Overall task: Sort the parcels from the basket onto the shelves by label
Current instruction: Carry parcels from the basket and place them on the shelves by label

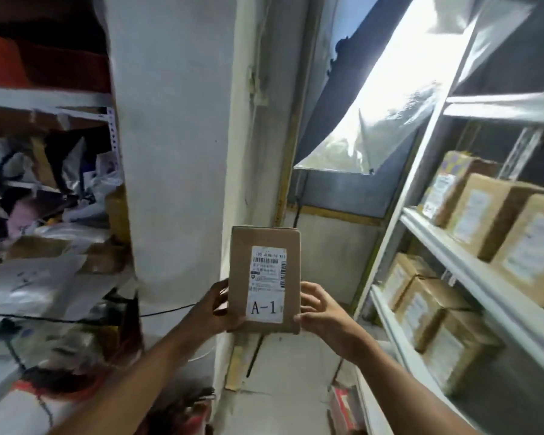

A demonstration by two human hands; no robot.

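A small brown cardboard parcel (264,246) stands upright in front of me, its white label facing me with "A-1" printed at the bottom. My left hand (215,306) grips its lower left edge, and my right hand (319,309) grips its lower right edge, thumb on the front. The white metal shelves (453,246) rise at the right, holding several brown labelled parcels (481,215) on two levels. No basket is in view.
A white pillar (176,152) stands straight ahead behind the parcel. At the left, another rack (44,98) is cluttered with bags, boxes and paper. A black cable (60,320) runs across the left. A plastic-covered window (374,105) glares at the upper right.
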